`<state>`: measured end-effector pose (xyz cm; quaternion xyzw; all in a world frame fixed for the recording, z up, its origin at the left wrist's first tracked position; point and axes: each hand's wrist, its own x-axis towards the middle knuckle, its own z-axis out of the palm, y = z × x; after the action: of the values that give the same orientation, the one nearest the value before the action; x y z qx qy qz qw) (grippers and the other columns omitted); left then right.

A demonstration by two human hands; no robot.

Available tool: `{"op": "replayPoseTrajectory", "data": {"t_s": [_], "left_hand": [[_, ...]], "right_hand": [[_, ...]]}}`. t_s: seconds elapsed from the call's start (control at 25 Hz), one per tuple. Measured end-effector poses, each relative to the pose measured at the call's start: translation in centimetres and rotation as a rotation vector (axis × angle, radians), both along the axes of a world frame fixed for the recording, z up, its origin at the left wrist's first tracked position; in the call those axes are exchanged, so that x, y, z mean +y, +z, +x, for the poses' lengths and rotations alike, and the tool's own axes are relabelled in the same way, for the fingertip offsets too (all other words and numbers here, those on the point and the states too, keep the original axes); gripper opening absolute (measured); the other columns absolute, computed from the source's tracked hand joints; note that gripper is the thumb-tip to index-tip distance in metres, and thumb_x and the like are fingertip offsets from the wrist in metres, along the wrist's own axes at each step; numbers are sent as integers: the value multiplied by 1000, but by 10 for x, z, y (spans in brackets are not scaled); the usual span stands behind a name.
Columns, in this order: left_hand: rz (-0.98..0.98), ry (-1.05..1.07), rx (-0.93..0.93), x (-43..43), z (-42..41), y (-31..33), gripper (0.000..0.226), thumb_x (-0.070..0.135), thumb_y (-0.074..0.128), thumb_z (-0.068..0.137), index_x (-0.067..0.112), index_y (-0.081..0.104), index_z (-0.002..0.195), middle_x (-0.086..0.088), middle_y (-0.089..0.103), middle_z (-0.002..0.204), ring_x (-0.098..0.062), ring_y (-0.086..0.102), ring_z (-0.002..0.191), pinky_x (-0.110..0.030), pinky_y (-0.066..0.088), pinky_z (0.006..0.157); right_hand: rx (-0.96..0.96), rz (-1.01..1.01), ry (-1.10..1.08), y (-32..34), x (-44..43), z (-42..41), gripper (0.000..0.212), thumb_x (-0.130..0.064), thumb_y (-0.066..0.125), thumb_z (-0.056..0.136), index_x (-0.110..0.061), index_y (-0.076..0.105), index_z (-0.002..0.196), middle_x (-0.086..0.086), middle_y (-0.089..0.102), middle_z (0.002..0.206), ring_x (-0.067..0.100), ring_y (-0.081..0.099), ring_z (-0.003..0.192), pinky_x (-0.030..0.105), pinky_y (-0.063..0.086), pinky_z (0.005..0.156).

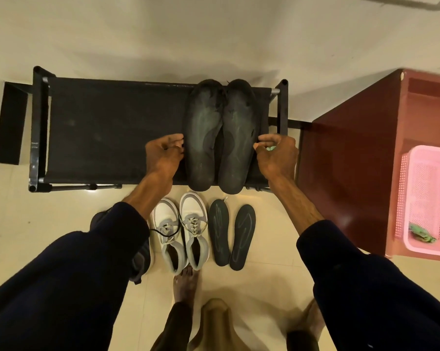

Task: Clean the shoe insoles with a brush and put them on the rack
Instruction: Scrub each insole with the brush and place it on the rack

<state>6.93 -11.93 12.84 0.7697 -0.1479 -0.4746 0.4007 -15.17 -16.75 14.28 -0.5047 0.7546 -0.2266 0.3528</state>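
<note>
Step in hand, judged: racking, final seating of 1 pair. Left rack insole (202, 138) and right rack insole (238, 138) are lying flat, side by side and touching, at the right end of the rack's (100, 127) top shelf, heels slightly overhanging the near rail.

Left grip (167, 153) is sitting against the outer edge of the left one, fingers curled. Right grip (277, 153) is sitting likewise against the outer edge of the right one, fingers curled, with a small green bit showing between them. Whether either grip is pinching an edge or only nudging it, I cannot tell.

Waiting: 2 floor insoles (219, 231) are lying just beside the white sneakers (181, 229), in front of the rack. Progress is looking like about half, if those 2 are counting toward the task.

No brush is showing clearly. Something green is lying in the pink basket (416, 153) on the counter (340, 160), too small to identify.

Next move is calling for: letting go of the racked pair, locating the brush, then picking up 1 floor insole for brushing and placing it left of the racked pair
</note>
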Motion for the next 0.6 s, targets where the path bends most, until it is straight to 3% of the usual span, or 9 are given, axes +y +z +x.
{"op": "replayPoseTrajectory", "data": {"t_s": [0.16,0.28,0.36,0.6], "left_hand": [[-22,93,85,8,-4,13,25,10,65,98,6,70,122,-9,73,114,-17,72,102,-26,60,87],[-87,171,139,31,-4,30,29,11,63,99,3,66,127,-14,72,118,-22,73,103,-31,60,90],[-124,133,196,54,-7,41,31,16,60,102,3,64,130,-13,72,119,-23,73,106,-33,59,93],[-29,7,333,120,-29,45,30,24,46,107,10,66,123,-10,74,119,-26,73,108,-36,57,94]], "right_hand": [[-36,-18,5,8,11,-5,22,-13,75,92,-8,75,114,-3,70,98,-8,54,73,-7,38,65],[-117,9,-59,15,30,-13,21,-16,75,92,-15,76,112,-10,67,97,-7,58,82,4,45,78],[-181,29,-96,17,54,-20,19,-17,76,91,-18,77,110,-12,69,96,-5,64,86,10,51,82],[-281,125,-194,13,139,-42,14,-18,79,88,-19,77,103,-12,74,92,-4,69,84,10,55,75]]}}
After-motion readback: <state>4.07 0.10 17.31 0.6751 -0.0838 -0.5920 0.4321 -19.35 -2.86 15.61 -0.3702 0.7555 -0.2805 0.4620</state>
